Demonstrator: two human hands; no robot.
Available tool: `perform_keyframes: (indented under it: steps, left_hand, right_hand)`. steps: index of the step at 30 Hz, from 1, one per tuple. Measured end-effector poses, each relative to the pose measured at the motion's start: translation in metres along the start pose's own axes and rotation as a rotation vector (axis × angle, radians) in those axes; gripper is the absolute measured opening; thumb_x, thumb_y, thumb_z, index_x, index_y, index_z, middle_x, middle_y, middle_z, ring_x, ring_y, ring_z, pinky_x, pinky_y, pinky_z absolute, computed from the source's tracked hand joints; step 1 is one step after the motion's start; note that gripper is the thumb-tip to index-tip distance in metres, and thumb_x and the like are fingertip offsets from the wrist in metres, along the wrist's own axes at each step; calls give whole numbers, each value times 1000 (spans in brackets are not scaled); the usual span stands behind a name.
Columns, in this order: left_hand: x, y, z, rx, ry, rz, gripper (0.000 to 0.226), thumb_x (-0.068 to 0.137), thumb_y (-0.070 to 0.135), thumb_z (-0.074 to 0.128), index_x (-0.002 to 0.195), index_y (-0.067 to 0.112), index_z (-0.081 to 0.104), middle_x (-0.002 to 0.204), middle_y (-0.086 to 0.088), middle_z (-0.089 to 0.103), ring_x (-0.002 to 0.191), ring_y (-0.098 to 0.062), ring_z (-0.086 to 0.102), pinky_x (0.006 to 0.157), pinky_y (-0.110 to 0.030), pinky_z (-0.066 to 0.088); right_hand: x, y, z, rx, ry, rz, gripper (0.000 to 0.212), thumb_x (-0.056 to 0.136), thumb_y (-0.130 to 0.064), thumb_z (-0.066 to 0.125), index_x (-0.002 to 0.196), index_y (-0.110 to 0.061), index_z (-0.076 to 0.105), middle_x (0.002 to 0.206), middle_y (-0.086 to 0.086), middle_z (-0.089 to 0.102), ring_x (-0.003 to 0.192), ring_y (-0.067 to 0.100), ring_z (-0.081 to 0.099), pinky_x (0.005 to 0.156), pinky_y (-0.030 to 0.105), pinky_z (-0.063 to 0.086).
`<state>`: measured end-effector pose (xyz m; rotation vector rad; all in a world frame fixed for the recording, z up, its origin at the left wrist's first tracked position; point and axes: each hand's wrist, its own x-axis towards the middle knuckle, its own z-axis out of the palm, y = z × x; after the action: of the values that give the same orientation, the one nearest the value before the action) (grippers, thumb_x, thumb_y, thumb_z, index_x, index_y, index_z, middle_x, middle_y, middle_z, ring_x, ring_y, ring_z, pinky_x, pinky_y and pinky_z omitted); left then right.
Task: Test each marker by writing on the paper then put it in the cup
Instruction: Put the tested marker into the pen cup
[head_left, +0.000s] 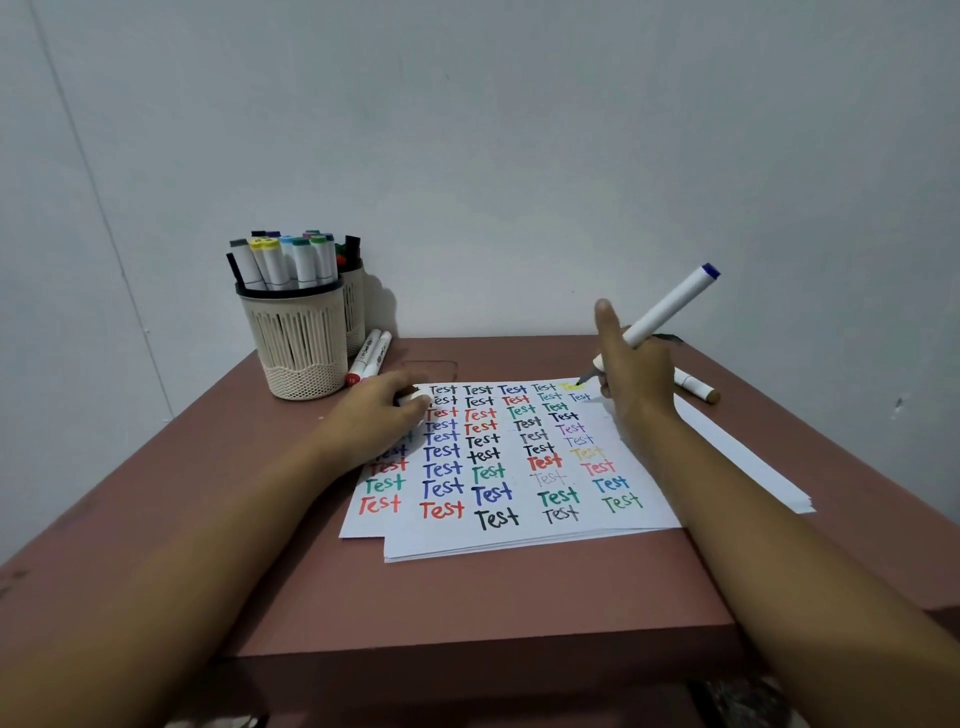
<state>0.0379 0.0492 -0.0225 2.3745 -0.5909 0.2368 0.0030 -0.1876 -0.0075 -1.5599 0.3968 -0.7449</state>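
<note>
A stack of white paper (524, 525) covered with several coloured "Test" words lies on the brown table. My right hand (636, 376) grips a white marker (670, 306) with a blue end cap, its tip just above the paper's far right corner. My left hand (387, 410) rests on the paper's far left corner, fingers curled round a small white cap (413, 399). A cream slotted cup (301, 338) full of several markers stands at the far left.
A second cup (353, 291) stands behind the first, partly hidden. Two white markers (370, 356) lie beside the cups. Another white marker with a brown cap (696, 387) lies at the far right behind my right hand. The table (467, 613) stands against a wall.
</note>
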Motion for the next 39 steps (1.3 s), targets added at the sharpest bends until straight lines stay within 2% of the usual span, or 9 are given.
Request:
perform_keyframes:
  steps: [2, 5, 7, 10, 14, 18, 26, 33, 39]
  left_hand:
    - [-1, 2, 0, 35, 25, 46, 38, 95, 23, 51, 132, 17, 51, 128, -2, 57, 107, -9, 50, 81, -15, 32]
    - [-4, 6, 1, 23, 47, 118, 36, 93, 22, 54, 129, 15, 55, 119, -2, 61, 100, -6, 51, 82, -16, 35]
    - [-5, 6, 1, -30, 61, 145, 34, 93, 23, 55, 126, 17, 57, 115, 0, 63, 100, -6, 54, 81, -17, 37]
    - [-5, 8, 1, -106, 79, 174, 30, 92, 25, 56, 121, 20, 62, 109, 6, 65, 92, -1, 56, 72, -6, 37]
    - [-7, 12, 0, -202, 65, 187, 29, 91, 25, 58, 119, 22, 62, 100, 11, 64, 85, 11, 56, 67, 1, 38]
    - [-9, 15, 1, -274, 54, 169, 29, 87, 25, 63, 115, 28, 58, 94, 10, 63, 87, 1, 60, 73, -8, 43]
    - [-14, 24, 0, -430, 107, 221, 8, 85, 16, 66, 93, 16, 68, 73, 5, 64, 62, 0, 54, 58, -12, 41]
    - [-19, 31, 0, -527, 60, 218, 7, 87, 9, 61, 90, 6, 66, 64, 2, 59, 48, 5, 50, 48, -6, 35]
    - [-20, 32, 3, -532, 64, 199, 7, 88, 6, 60, 89, 1, 64, 63, 1, 57, 49, 5, 50, 49, -6, 35]
  right_hand:
    - [-7, -10, 3, 132, -84, 57, 47, 93, -51, 46, 63, -14, 48, 59, 3, 52, 51, 16, 46, 50, 25, 34]
    - [-18, -20, 7, 320, -293, 159, 41, 96, -39, 42, 63, -15, 48, 49, -1, 41, 41, 11, 33, 43, 19, 23]
    - [-25, -20, 11, 305, -437, 173, 37, 96, -33, 43, 65, -15, 49, 50, -2, 36, 40, 9, 27, 39, 17, 19]
    - [-32, -18, 16, 251, -542, 142, 31, 96, -23, 47, 69, -10, 54, 52, -1, 44, 39, 8, 32, 35, 16, 21]
    - [-37, -17, 20, 239, -607, 83, 27, 95, -16, 52, 72, -9, 63, 55, 2, 55, 41, 8, 40, 35, 16, 26]
    - [-40, -15, 22, 243, -656, 61, 28, 96, -16, 52, 71, -12, 64, 56, 1, 57, 42, 8, 41, 35, 17, 28]
    - [-44, -11, 25, 330, -768, 72, 14, 90, -14, 61, 80, -6, 66, 61, 4, 62, 49, 7, 51, 43, 15, 41]
    - [-45, -11, 25, 362, -806, 104, 11, 89, -13, 61, 81, -6, 64, 61, 3, 61, 51, 7, 54, 49, 14, 47]
    - [-49, -7, 28, 391, -806, 131, 12, 91, -12, 59, 82, -5, 62, 59, 3, 61, 51, 7, 55, 52, 14, 49]
